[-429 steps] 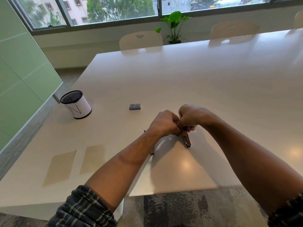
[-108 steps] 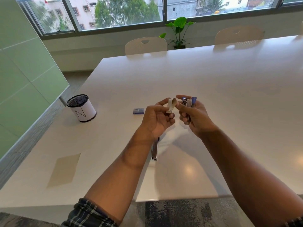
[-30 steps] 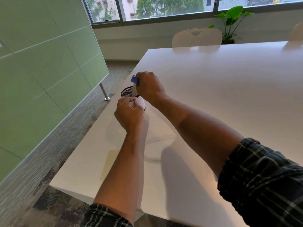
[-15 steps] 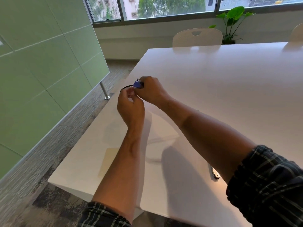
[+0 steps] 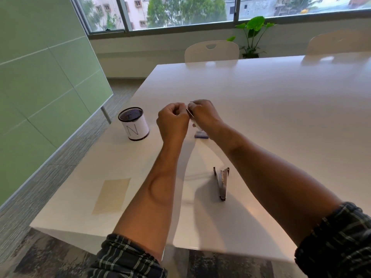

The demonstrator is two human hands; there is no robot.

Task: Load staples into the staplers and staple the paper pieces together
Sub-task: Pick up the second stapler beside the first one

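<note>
Both hands are raised together above the white table [image 5: 281, 109]. My right hand [image 5: 202, 115] grips a small stapler [image 5: 190, 112], of which only a thin edge shows between the hands. A white bit, perhaps paper [image 5: 195, 125], sticks out under that hand. My left hand [image 5: 172, 121] has its fingers curled against the stapler's tip. A blue staple box [image 5: 200, 135] lies on the table just below the hands. A second, metal stapler [image 5: 222, 182] lies opened up nearer to me. One beige paper piece [image 5: 112, 195] lies flat near the table's left front corner.
A mesh cup [image 5: 133, 123] with a white label marked N stands left of my hands. The table's left edge and front edge are close by. Two chairs [image 5: 211, 51] and a potted plant [image 5: 252, 37] stand at the far side. A green wall runs along the left.
Both hands have moved from over the mesh cup rightward to above the staple box. The view has swung right, so the opened stapler and the paper piece show again.
</note>
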